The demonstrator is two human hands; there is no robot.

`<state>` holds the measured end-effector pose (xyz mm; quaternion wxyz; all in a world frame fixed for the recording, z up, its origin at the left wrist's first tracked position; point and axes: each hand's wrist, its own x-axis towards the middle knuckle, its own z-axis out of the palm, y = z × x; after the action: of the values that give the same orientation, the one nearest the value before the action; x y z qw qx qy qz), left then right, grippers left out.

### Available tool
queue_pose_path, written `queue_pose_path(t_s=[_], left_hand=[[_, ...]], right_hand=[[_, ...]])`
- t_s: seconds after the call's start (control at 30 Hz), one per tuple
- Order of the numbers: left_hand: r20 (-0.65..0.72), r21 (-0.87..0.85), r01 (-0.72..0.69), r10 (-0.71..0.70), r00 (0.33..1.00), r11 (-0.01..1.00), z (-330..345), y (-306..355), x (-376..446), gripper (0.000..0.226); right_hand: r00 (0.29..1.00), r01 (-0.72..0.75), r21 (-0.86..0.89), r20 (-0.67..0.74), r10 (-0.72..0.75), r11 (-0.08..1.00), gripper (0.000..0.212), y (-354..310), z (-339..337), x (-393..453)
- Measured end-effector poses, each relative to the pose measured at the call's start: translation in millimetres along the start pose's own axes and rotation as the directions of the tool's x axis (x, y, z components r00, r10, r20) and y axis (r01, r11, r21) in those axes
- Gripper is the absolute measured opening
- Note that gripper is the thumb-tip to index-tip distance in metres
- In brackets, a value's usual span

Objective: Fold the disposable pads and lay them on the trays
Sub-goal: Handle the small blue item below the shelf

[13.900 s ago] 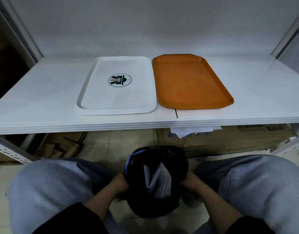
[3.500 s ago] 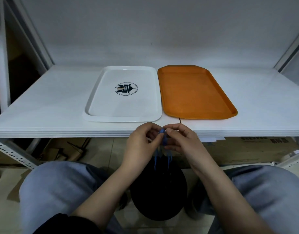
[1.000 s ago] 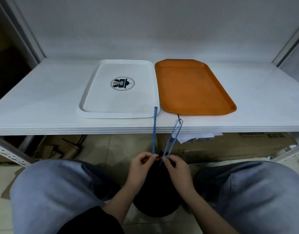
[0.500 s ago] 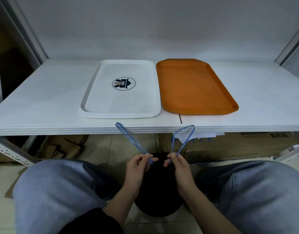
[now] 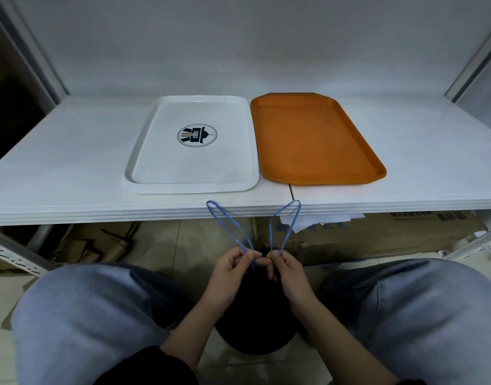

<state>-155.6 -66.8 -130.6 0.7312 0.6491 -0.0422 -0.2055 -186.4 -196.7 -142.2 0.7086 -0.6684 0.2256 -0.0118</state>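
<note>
My left hand point(image 5: 233, 269) pinches one blue loop point(image 5: 227, 227). My right hand point(image 5: 287, 269) pinches the other loop point(image 5: 284, 226). Two loops, one for each hand. Under my hands, between my two knees, sits one black bag point(image 5: 255, 320). I can't see any pads. Past my hands, on the white shelf point(image 5: 58, 168), two trays lie side by side: one white tray point(image 5: 191, 187), one orange tray point(image 5: 322, 179).

Two trays sat side by side on shelf point(image 5: 72, 162) ahead of you: logo tray point(image 5: 144, 151) left, plain tray point(image 5: 316, 140) right, edges nearly touching. Bag point(image 5: 255, 315) sat on floor between your knees, below shelf edge. Your left hand point(image 5: 230, 270) and right hand point(image 5: 288, 270) met above bag, each pinching one drawstring loop point(image 5: 224, 220). Cardboard box point(image 5: 377, 237) lay under shelf, right
</note>
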Motion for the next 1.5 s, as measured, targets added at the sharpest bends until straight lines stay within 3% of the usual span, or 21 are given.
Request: queue_pose_path(t_s=[0.13,0.43,0.7,0.87,1.07,1.13,1.27,1.43,1.5], left_hand=[[0.012,-0.074,0.022,-0.021,1.000,0.997,2.7,2.0,-2.2,0.018],[0.025,0.155,0.041,-0.045,0.999,0.987,-3.2,-4.2,5.1,0.024],[0.169,0.319,0.013,-0.070,0.983,0.948,-5.4,-8.6,5.1,0.036],[0.195,0.412,-0.024,-0.062,0.979,0.911,-6.6,-10.1,3.2,0.037],[0.224,0.301,0.026,-0.097,0.970,0.953,-1.8,-8.0,-2.0,0.013],[0.240,0.317,0.029,-0.110,0.964,0.948,-1.1,-7.2,-2.6,0.011],[0.177,0.430,-0.025,-0.057,0.983,0.902,0.5,-8.3,-1.3,0.028],[0.114,0.348,0.036,-0.081,0.990,0.937,-4.4,-3.4,-1.7,0.036],[0.109,0.344,0.049,-0.091,0.990,0.938,-4.9,-1.9,-2.0,0.038]], right_hand=[[1.000,-0.024,0.006,-0.006,0.024,1.000,0.029,-1.8,1.0,-1.4],[0.993,0.111,0.053,0.035,-0.113,0.992,0.024,-11.9,3.8,-8.6],[0.946,0.292,-0.254,0.222,-0.238,0.922,0.024,-26.7,6.8,-6.0],[0.918,0.332,-0.428,0.351,-0.184,0.840,0.024,-38.6,10.7,-4.3],[0.911,0.346,-0.523,0.387,-0.145,0.779,0.024,-46.4,11.9,0.0],[0.894,0.395,-0.550,0.414,-0.170,0.736,0.025,-50.5,11.7,1.5],[0.829,0.538,-0.613,0.507,-0.235,0.578,0.026,-50.6,16.0,6.6],[0.798,0.594,-0.638,0.542,-0.262,0.489,0.021,-46.8,13.7,1.5],[0.801,0.597,-0.703,0.544,-0.249,0.387,0.024,-45.6,8.8,0.5]])
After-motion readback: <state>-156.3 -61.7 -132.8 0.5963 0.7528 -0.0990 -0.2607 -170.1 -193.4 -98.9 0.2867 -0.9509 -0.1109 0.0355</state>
